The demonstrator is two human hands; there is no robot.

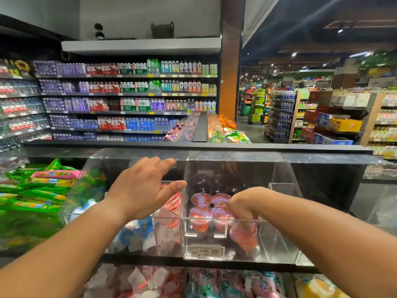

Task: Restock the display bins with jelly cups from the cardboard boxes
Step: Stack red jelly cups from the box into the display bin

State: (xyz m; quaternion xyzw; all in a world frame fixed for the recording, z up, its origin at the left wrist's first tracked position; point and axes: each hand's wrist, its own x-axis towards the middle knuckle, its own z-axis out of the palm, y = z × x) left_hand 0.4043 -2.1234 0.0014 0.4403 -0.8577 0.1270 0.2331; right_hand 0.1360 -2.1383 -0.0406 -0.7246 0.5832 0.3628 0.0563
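**Two hands at the clear bin, red jelly cups lined up inside**

Two hands are working the acrylic display bin (236, 244) right at the centre of the shelf. Right hand (242, 206) is down inside the bin's open top, fingers curled in among the red jelly cups (200, 214); it looks to be gripping one, though the knuckles hide exactly which. Left hand (141, 188) hovers above the neighbouring bin (167, 233), fingers spread and relaxed, thumb pointing toward the divider wall, holding nothing.

Inside the centre bin, four red cups with printed lids sit upright in two rows near the front, touching one another. Behind them sit dark purple jelly cups (202, 181), further back. One more red cup (243, 235) lies tilted low at the front, under the right wrist. A price tag (203, 251) reading 14.90 is fixed to the bin's front face.

Off to the left, green snack packets (32, 196) are heaped up, with a pink one on top. Blue and white packets (137, 231) fill the bin under the left forearm. Bottled drinks (129, 100) line the far shelves.
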